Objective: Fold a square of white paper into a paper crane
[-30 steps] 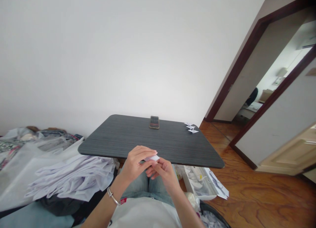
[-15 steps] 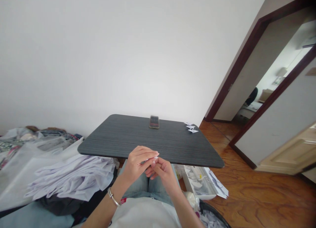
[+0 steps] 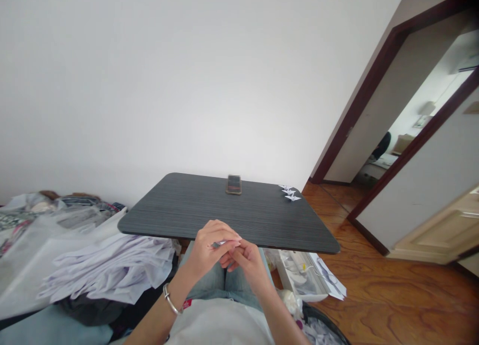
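Both hands meet over the near edge of the dark table [image 3: 179,205]. A small piece of white folded paper [image 3: 223,243] shows between them, mostly covered by the fingers. My left hand [image 3: 207,245], with a silver bracelet at its wrist, is closed on the paper with thumb and fingers. Its fingertips touch those of my right hand [image 3: 247,261], which pinches the paper from the other side. Several small white paper cranes [image 3: 293,198] stand in a row at the table's far right corner.
A phone [image 3: 234,184] leans upright at the table's back edge. White cloth [image 3: 112,267] and clothes are piled to the left. Right of my knees sit an open white box [image 3: 307,287] and a dark-rimmed bin of paper scraps [image 3: 322,332]. A doorway stands on the right.
My fingertips have shifted slightly, and the left fingers now cover more of the paper at the tips. Everything else stays in place.
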`<state>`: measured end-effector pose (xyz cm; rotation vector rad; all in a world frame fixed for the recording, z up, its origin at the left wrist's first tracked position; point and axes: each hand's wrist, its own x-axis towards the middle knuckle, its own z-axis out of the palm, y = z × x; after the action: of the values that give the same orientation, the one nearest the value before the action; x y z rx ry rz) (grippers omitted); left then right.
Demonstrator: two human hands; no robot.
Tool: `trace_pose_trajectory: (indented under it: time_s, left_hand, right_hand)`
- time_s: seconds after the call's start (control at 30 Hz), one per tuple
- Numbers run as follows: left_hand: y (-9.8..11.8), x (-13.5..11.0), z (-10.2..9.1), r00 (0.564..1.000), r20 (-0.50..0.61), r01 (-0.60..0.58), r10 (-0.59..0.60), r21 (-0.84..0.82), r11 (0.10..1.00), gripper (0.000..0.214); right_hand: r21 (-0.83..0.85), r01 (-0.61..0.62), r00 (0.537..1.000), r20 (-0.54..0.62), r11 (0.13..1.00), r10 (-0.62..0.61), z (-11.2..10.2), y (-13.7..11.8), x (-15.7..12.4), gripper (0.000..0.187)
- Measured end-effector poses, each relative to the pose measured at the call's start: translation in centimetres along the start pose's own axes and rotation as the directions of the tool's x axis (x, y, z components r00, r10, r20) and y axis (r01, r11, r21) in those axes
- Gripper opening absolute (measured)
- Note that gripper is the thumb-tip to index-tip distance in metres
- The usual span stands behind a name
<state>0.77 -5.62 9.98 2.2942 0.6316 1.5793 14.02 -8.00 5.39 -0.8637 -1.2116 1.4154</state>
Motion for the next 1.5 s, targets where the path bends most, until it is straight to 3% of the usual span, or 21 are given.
trace_pose_trajectory:
  time_s: [0.17, 0.5, 0.9, 1.5]
  left_hand:
    - [0.0, 0.1, -0.3, 0.993, 0.071, 0.099, -0.095, -0.047, 0.994, 0.013]
    - [-0.3, 0.3, -1.3, 0.987, 0.16, -0.019, 0.033, -0.091, 0.996, 0.019]
    - [-0.4, -0.4, -0.5, 0.96, 0.019, -0.279, 0.28, 0.175, 0.944, 0.006]
    - [-1.7, -1.2, 0.1, 0.963, -0.027, -0.261, 0.269, 0.167, 0.951, 0.015]
  right_hand:
    - [-0.002, -0.004, 1.0, -0.017, 1.0, 0.004, -0.1, 0.2, 0.1, 0.036]
    - [-0.059, 0.035, 0.999, -0.021, 0.998, -0.036, -0.3, -0.3, 0.0, 0.036]
    - [-0.059, 0.029, 0.999, -0.023, 0.998, -0.031, 0.0, -0.2, -0.1, 0.032]
    - [-0.03, 0.045, 0.998, -0.045, 0.999, -0.046, 0.3, -0.2, -0.2, 0.035]
